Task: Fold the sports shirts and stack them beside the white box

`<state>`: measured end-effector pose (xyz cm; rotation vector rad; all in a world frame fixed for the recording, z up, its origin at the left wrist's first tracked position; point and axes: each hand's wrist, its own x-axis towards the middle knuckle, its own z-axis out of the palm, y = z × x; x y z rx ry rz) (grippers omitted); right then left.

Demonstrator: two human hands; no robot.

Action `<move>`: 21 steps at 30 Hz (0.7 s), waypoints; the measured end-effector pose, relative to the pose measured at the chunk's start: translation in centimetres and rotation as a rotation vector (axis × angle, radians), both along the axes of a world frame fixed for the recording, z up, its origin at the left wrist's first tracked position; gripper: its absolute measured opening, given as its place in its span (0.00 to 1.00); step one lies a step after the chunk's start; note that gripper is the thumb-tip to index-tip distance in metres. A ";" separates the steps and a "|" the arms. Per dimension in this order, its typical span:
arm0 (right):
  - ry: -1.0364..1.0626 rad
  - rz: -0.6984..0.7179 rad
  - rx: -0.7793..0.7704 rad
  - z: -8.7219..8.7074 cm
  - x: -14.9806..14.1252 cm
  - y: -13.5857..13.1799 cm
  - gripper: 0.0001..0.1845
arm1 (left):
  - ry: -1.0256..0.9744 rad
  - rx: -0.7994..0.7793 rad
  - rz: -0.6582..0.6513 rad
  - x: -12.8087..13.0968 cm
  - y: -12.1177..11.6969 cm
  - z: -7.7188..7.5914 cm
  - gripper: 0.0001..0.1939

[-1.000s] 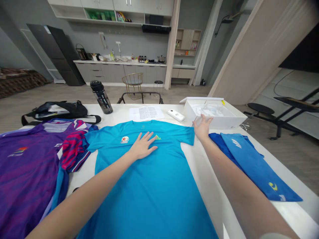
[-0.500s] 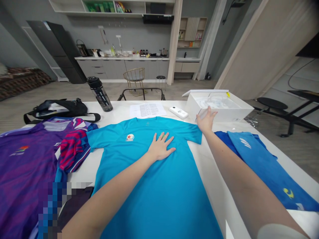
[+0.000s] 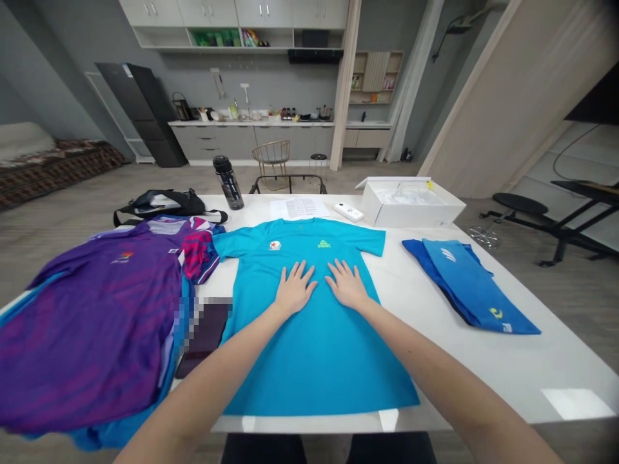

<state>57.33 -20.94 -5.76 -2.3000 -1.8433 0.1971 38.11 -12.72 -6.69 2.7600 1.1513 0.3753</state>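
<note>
Pressing down on a blue T-shirt (image 3: 314,367), the left hand (image 3: 294,290) and right hand (image 3: 346,285) lie open, palms down and fingers spread, just apart on its chest. The shirt lies flat on a white table (image 3: 483,367), collar pointing away from the person. Left of the left hand lies a purple jersey (image 3: 97,335), its edge touching the shirt's sleeve. Right of the right hand lies a folded blue garment (image 3: 469,283), and beyond that hand stands an open white box (image 3: 411,206). Its contents are hard to make out. Beside the left forearm, a pixelated patch (image 3: 203,328) hides part of a dark object, so it cannot be identified.
</note>
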 end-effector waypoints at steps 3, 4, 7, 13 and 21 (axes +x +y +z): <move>-0.042 -0.041 -0.008 -0.1 -0.2 -2.6 0.37 | 0.027 -0.046 0.039 -3.3 -2.1 0.0 0.34; -0.050 -0.064 -0.014 -0.1 -0.2 -3.4 0.38 | 0.028 -0.051 0.055 -4.1 -2.8 0.1 0.35; -0.076 -0.116 -0.040 0.2 -0.3 -5.5 0.40 | 0.029 -0.058 0.069 -6.0 -4.8 0.5 0.35; -0.086 -0.095 -0.005 0.9 -1.7 -11.7 0.39 | 0.043 -0.055 0.085 -11.0 -9.9 1.3 0.34; 0.032 0.190 -0.004 0.4 -5.2 -23.7 0.35 | 0.095 -0.064 0.063 -17.8 -17.6 0.6 0.36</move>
